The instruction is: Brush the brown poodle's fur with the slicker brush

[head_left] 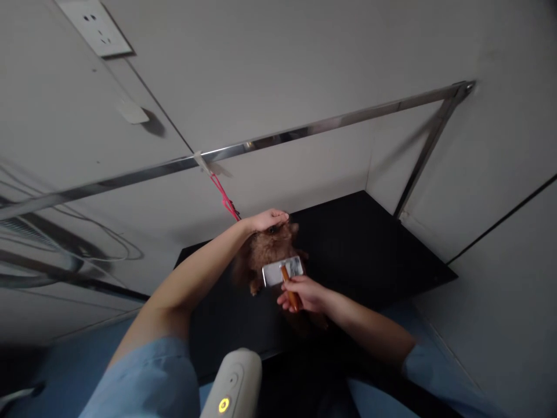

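A small brown curly-haired dog (266,248) is on the black table (348,249). My left hand (270,219) is at the dog's head, its fingers closed on the fur there. Wrapped around the wooden handle of a slicker brush (272,274) are the fingers of my right hand (304,295). The brush's wide metal head lies against or just in front of the dog's body, and its bristle side faces away from me. Part of the dog's body is hidden behind the brush and my arms.
A metal bar (304,132) runs along the wall above the table. From it hangs a pink lead (224,194) reaching down behind my left wrist. Cables (104,232) hang at the left. A white device with a yellow light (237,383) stands close in front of me.
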The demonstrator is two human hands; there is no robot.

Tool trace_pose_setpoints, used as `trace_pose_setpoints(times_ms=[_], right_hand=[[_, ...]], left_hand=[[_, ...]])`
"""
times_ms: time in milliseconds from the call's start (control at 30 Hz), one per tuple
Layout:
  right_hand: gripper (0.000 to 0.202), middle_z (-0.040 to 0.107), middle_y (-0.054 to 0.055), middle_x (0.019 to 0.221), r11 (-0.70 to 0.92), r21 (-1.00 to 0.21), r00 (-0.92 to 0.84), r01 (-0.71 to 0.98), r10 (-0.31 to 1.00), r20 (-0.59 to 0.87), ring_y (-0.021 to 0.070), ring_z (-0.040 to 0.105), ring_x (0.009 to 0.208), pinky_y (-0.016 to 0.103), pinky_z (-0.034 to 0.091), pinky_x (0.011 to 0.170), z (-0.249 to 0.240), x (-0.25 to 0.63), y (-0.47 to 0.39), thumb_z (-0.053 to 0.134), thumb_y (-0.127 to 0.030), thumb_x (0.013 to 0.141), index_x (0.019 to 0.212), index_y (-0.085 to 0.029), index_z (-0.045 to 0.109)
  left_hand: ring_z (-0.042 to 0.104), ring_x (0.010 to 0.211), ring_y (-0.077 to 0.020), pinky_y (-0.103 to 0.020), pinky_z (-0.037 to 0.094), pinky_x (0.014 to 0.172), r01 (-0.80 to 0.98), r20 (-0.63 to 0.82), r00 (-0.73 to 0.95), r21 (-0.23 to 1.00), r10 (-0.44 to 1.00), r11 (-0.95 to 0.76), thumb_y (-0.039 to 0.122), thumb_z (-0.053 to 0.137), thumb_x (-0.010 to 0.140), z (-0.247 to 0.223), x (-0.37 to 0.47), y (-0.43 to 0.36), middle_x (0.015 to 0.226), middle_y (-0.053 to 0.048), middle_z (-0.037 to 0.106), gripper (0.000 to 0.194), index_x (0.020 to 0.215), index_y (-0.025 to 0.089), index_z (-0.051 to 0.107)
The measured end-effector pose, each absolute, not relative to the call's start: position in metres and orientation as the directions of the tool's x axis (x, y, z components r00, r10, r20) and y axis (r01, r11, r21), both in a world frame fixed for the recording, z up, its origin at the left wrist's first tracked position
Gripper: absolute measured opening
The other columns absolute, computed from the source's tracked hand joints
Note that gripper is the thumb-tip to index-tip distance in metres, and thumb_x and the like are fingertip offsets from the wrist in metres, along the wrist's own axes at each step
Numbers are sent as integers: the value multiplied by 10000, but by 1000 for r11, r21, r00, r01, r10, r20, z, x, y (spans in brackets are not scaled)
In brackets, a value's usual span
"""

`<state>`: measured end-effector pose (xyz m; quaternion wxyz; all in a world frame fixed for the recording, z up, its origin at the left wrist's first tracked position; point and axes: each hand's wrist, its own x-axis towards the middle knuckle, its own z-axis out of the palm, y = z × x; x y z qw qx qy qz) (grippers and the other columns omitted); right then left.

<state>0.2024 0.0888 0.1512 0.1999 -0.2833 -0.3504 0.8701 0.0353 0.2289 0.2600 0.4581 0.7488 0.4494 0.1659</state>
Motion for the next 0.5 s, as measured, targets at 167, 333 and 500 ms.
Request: trace_pose_setpoints(times_ms=[167, 333, 500], right_hand=[[186, 692, 39, 738, -559, -783, -727, -272, 653, -214, 132, 658, 598, 234, 483, 556, 166, 203, 102, 580, -315, 875, 902, -171, 467], [246, 691, 52, 718, -680, -721, -826, -136, 480, -297, 145, 651, 562, 232, 468, 508, 177, 215, 101, 599, -369, 852, 905, -165, 471], [236, 691, 34, 728, -572, -784, -726, -240, 642, -246, 125, 651, 573, 211, 465, 521, 176, 219, 97, 597, -357, 857, 912, -174, 459]], left_hand=[[295, 438, -60, -212, 246, 436, 524, -192, 490, 844, 850, -111, 687, 554, 692, 262, 41, 235, 481, 56, 347, 541, 619, 157, 477], [332, 463, -64, -218, 288, 470, 553, -216, 566, 815, 796, -172, 654, 541, 729, 264, 56, 235, 506, 39, 381, 524, 581, 162, 435], [302, 449, -63, -219, 256, 450, 575, -174, 528, 793, 831, -199, 675, 523, 720, 271, 54, 234, 487, 43, 354, 541, 555, 175, 398]])
